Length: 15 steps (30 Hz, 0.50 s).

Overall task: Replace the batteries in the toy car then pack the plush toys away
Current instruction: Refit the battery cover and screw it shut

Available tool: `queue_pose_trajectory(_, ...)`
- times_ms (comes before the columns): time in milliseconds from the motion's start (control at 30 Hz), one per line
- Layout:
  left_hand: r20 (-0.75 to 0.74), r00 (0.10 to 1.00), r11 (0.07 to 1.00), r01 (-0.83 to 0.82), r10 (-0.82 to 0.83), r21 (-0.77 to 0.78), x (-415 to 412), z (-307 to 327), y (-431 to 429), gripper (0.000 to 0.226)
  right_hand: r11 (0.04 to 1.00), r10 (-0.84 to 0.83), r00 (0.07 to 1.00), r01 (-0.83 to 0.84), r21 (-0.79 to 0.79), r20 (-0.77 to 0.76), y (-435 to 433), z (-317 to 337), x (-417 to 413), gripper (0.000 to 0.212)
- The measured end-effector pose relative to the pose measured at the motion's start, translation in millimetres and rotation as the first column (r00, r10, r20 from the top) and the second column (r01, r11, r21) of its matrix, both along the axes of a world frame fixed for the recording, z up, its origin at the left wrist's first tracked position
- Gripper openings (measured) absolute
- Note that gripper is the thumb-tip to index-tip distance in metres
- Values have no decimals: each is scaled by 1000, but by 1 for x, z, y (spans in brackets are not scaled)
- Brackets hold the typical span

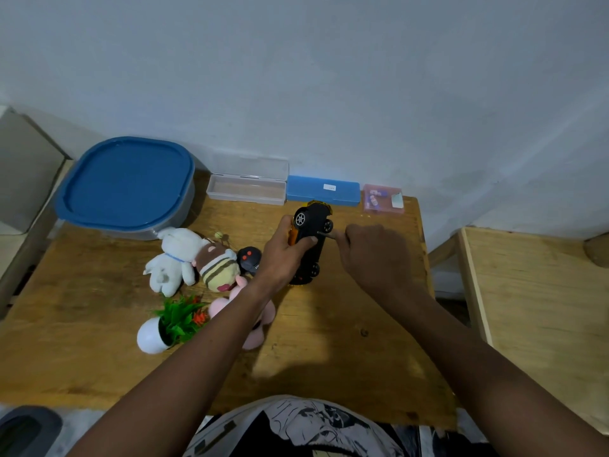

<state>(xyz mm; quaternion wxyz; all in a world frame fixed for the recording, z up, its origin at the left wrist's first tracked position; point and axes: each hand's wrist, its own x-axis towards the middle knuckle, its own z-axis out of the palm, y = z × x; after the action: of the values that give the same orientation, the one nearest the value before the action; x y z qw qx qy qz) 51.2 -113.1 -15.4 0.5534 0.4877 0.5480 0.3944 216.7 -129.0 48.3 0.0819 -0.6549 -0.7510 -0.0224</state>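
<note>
While the left hand [283,255] grips the toy car [313,232] round its orange body, the car stands on end just back of mid-surface, black underside facing right, wheels showing. Can't tell whether its lower end actually rests on the wooden surface [329,341].

Right hand [372,255] is curled round a screwdriver [327,234]. Only the thin metal shaft shows, tip against the car's underside near the upper wheels. Handle is hidden in the fist.

Left of the car:
- black remote [249,258] with red buttons, just beside the left wrist
- striped brown-and-yellow plush [217,265] next to the remote, touching a white plush [171,258] further left
- pink plush [230,308] nearer the person, partly under the left forearm
- small fake plant [164,328] in a white pot, looks tipped, leaves pointing toward the pink plush

Back row along the wall, left to right:
- grey tub [125,186] with blue lid on
- clear case [247,189], lid up
- blue case [323,191], closed
- small pink box [384,199] at the back right corner, contents too small to tell
</note>
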Motion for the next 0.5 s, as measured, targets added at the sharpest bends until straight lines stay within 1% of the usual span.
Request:
queue_pose_trajectory(33,-10,1000,1000,17,-17,6,0,0,0,25,999,-38,999,38,-23,-17,0,1,0,49)
queue_pose_trajectory(67,-9,1000,1000,27,-27,5,-1,0,0,25,996,-57,997,53,-65,-58,2,1,0,49)
queue_pose_trajectory(100,0,1000,1000,29,-29,-5,-1,0,0,26,994,-50,993,38,-107,-111,3,1,1,44)
queue_pose_trajectory(167,17,999,999,29,-28,-35,-2,1,0,28,984,18,977,-55,-168,-213,3,7,1,25)
queue_pose_trajectory(200,16,999,999,28,-27,-44,-2,1,0,29,978,60,970,-104,-182,-235,2,9,0,21)
queue_pose_trajectory(267,18,1000,999,26,-25,-44,-1,2,1,29,973,121,967,-160,-167,-223,0,11,1,20)
queue_pose_trajectory(333,31,999,1000,9,-8,-30,0,4,2,29,985,140,982,-152,-86,-128,-1,11,3,14)
queue_pose_trajectory(367,25,1000,1000,2,-2,-16,-1,5,3,29,989,135,989,-138,-48,-57,-2,9,4,21)
queue_pose_trajectory(400,8,1000,1000,6,-6,3,-2,7,3,28,993,118,993,-117,-30,11,-3,7,4,32)
queue_pose_trajectory(433,-14,1000,1000,18,-17,23,-3,9,4,28,995,88,996,-87,-38,30,-4,5,3,42)
queue_pose_trajectory(467,-34,999,999,30,-29,38,-3,11,4,28,996,52,999,-52,-68,-4,-3,5,2,48)
queue_pose_trajectory(500,-47,998,998,41,-39,49,-4,12,5,28,994,24,997,-31,-104,-67,-2,5,2,49)
